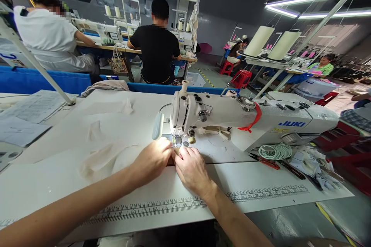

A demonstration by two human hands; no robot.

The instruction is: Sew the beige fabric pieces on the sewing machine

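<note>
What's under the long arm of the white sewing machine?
Some bunched pale cloth shows below the machine arm. The arm seems to hide its back part. The left hand and right hand cover whatever lies under them.

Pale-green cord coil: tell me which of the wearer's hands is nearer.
Right. The right hand is left of the pale-green cord coil; the left hand is farther left, beside the right hand.
</note>
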